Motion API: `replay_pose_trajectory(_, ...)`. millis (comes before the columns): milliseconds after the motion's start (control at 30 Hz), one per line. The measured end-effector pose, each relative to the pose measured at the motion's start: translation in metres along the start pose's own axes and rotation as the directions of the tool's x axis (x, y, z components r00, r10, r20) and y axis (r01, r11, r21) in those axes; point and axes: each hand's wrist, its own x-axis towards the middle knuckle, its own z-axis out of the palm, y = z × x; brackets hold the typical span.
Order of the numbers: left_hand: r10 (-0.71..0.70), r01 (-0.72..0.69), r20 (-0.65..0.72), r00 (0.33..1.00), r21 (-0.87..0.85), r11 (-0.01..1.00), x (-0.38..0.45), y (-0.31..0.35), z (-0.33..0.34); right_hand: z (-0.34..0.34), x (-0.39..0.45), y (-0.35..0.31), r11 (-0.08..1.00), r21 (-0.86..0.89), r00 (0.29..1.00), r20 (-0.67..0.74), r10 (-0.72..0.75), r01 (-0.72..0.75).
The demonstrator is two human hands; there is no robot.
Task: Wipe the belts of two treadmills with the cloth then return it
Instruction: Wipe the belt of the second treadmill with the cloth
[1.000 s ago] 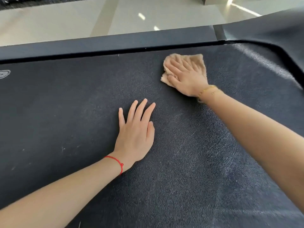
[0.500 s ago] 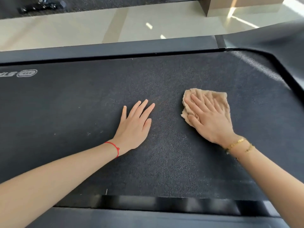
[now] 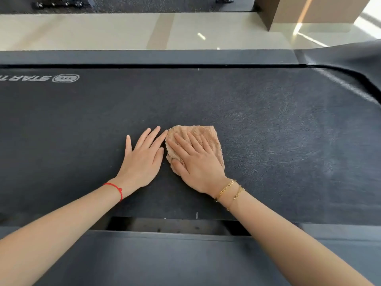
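tan cloth under flat right hand, left hand flat on belt

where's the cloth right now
In the head view the cloth lies mid-belt under the flat right hand, its left edge touching the left hand's fingertip.

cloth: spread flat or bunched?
Bunched. The cloth is a rumpled wad with folds, lying on the belt under the flat right hand.
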Motion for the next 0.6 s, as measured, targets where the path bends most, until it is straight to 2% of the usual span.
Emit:
replay_pose_trajectory(133,0.007,-0.007,0.002,1.0,-0.001,1.0,-0.016,-0.032,-0.009,-0.003,-0.012,0.009,1.0,-0.002,1.0,-0.002,-0.025,0.025)
replay_pose_trajectory(200,0.007,-0.007,0.002,1.0,0.002,1.0,-0.024,-0.052,-0.013,-0.009,-0.02,0.032,0.996,-0.035,0.997,-0.022,0.08,-0.081)
replay_pose_trajectory(300,-0.011,0.011,0.004,1.0,-0.001,1.0,-0.032,-0.072,-0.017,-0.017,-0.022,0.056,0.951,-0.004,0.95,-0.046,0.308,-0.308)
replay_pose_trajectory(400,-0.013,0.013,-0.015,1.0,-0.006,1.0,-0.035,-0.073,-0.016,-0.016,-0.016,0.039,0.92,0.031,0.92,-0.035,0.391,-0.39)
replay_pose_trajectory(467,-0.023,0.023,-0.039,0.999,-0.011,1.0,-0.035,-0.07,-0.015,-0.011,-0.015,0.018,0.943,0.021,0.943,-0.032,0.331,-0.331)
replay_pose_trajectory(600,-0.025,0.025,-0.048,0.999,-0.01,1.0,-0.036,-0.071,-0.013,-0.005,-0.026,-0.023,0.993,-0.031,0.993,0.004,0.117,-0.117)
